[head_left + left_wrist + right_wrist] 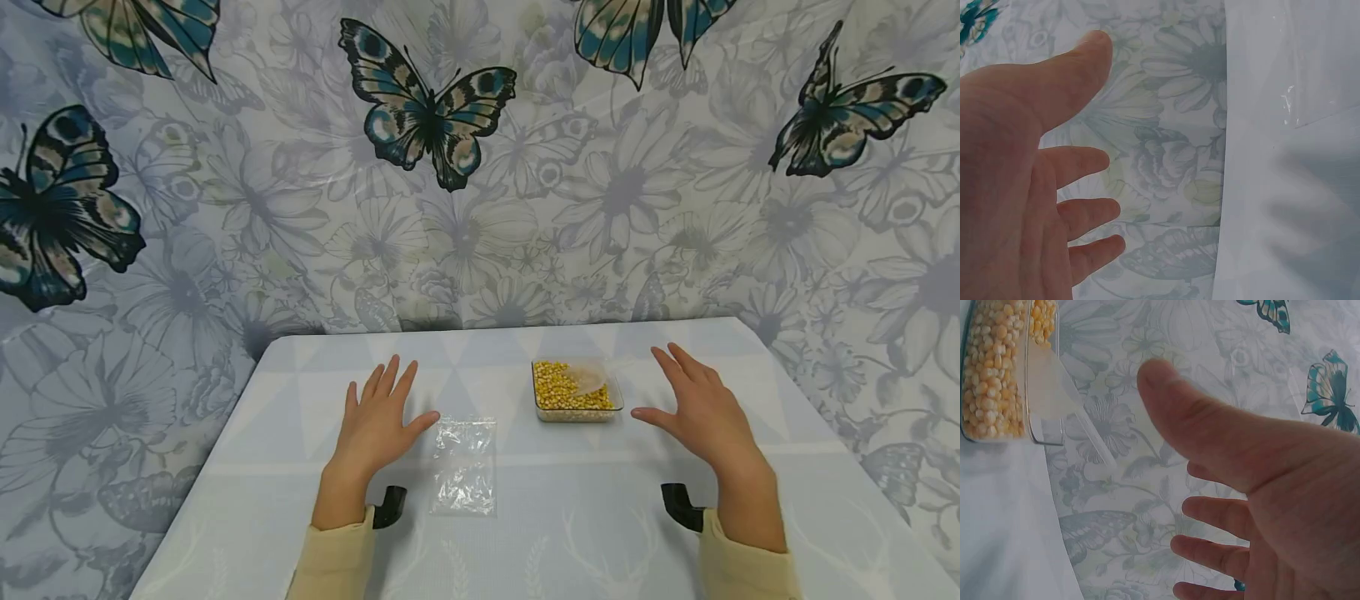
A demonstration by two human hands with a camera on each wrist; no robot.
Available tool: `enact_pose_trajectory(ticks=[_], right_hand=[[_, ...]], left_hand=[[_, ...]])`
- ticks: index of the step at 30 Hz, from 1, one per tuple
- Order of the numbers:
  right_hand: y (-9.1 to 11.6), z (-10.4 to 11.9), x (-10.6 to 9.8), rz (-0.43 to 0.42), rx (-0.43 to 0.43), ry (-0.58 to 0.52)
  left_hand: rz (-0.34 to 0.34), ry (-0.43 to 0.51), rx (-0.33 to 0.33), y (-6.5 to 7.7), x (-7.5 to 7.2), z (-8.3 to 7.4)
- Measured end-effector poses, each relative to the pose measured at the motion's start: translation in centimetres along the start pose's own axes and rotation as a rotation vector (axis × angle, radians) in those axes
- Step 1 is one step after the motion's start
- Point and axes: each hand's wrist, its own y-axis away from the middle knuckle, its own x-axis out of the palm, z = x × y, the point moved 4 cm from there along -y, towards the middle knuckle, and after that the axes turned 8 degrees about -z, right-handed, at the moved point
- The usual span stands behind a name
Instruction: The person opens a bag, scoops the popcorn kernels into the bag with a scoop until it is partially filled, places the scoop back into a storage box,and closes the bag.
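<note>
My left hand (378,429) is over the left part of the table, fingers spread and holding nothing. Just right of its thumb lies a flat, clear plastic bag (465,471), part of which also shows in the left wrist view. On the other side, my right hand (712,417) has its fingers extended and its grasp empty. Its thumb points toward a clear rectangular container (577,417) of yellow corn kernels (555,389). A translucent scoop (587,379) rests on the kernels; in the right wrist view, its handle (1096,439) sticks out past the rim.
A pale patterned cloth covers the table (517,550), whose far edge runs close to a floral backdrop with butterflies (431,117). Black curved pieces (390,507) stick out at both cream sleeves (333,558). The container stands right of the bag, farther back.
</note>
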Motion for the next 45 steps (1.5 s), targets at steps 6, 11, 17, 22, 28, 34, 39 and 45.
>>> enact_pose_trajectory(ticks=[6, 11, 17, 22, 28, 34, 39, 45], right_hand=[[-0.2, 0.8, 0.2, 0.004, -0.001, -0.052], [-0.4, 1.5, 0.5, 0.035, 0.019, -0.062], [-0.6, 2.8, 0.9, 0.021, 0.0, -0.126], [-0.6, 4.0, 1.3, 0.004, -0.046, -0.215], [-0.7, 5.6, 2.3, 0.012, -0.083, -0.33], [-0.7, 6.9, 3.7, 0.097, -0.059, -0.51], [-0.6, 7.8, 5.1, 0.155, -0.047, -0.604], [-0.4, 9.3, 6.9, 0.236, -0.054, -0.691]], left_hand=[[0.003, 0.018, 0.024, -0.2, 0.3, 0.0], [0.046, 0.107, 0.008, -0.2, 0.6, -0.1], [0.086, 0.168, -0.056, -0.3, 1.1, -0.2], [0.072, 0.217, -0.072, -0.6, 1.7, -0.3], [0.078, 0.327, -0.082, -0.9, 2.8, -0.4], [0.131, 0.51, -0.152, -1.0, 3.9, -0.4], [0.138, 0.533, -0.206, -1.1, 4.8, -0.1], [0.142, 0.532, -0.252, -1.2, 5.5, 0.4]])
